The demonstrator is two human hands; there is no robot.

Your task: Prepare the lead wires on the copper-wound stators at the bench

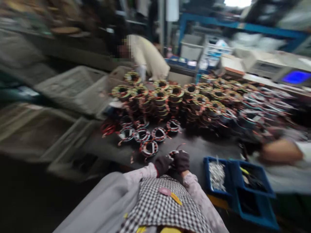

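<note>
My left hand (163,164) and my right hand (181,160), both in dark gloves, are close together at the table's near edge. Their fingers are curled round a small wound stator (173,153), mostly hidden and blurred, with a thin orange wire rising above it. Just beyond my left hand lies a wound stator ring (149,148) with white bands and orange leads. Several similar rings (159,134) sit behind it on the dark table (199,147).
Stacks of copper-wound stators (160,100) fill the table's far side. Blue trays (229,176) at right hold silvery parts and tools. Grey crates (73,90) stand at left. A co-worker (152,56) bends over behind the stacks; another person's arm (282,152) reaches in at right.
</note>
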